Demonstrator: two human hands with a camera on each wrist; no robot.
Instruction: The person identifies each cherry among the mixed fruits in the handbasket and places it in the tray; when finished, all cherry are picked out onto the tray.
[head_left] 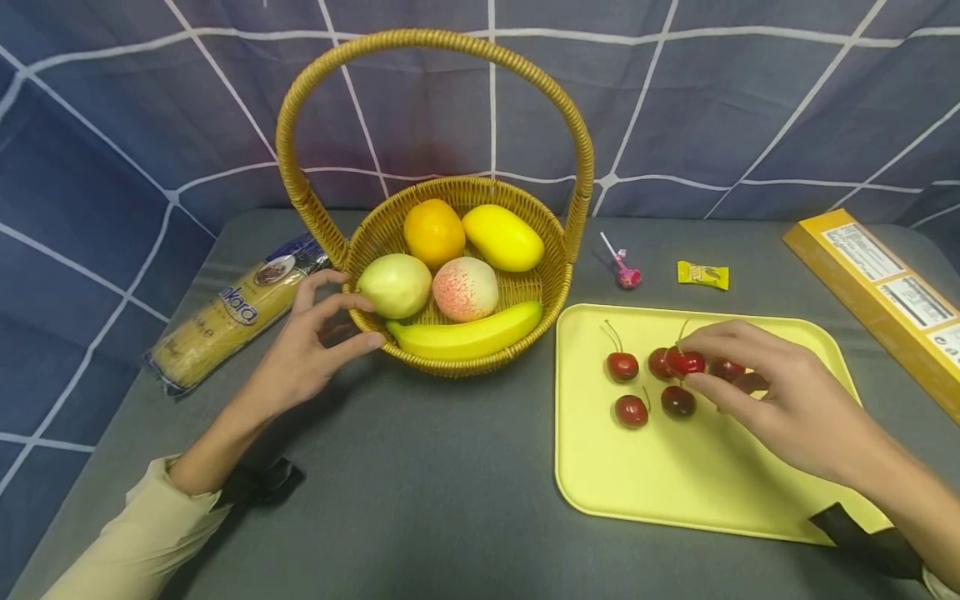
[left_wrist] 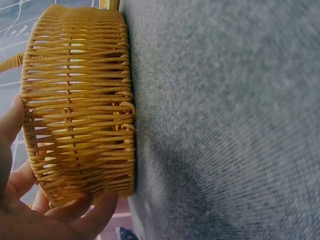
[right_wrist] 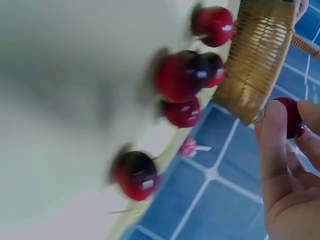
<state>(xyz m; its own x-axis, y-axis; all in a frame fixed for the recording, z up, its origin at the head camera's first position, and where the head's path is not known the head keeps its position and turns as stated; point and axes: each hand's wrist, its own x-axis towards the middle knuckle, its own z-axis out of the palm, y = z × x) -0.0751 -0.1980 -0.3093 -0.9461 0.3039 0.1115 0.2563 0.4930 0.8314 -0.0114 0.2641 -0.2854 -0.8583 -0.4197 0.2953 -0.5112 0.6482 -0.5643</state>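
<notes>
My left hand grips the left rim of a wicker basket with a tall handle; fingers also lie against its woven side in the left wrist view. Inside are an orange, a yellow mango, a pale green fruit, a peach and a banana. Above the yellow tray, my right hand pinches a dark red cherry between thumb and fingers. Several other cherries lie on the tray, some partly hidden by that hand.
A pack of spaghetti lies left of the basket. Behind the tray are a pink lollipop and a small yellow wrapped candy. An orange-yellow box lies at the right. Blue checked cloth hangs behind the grey table.
</notes>
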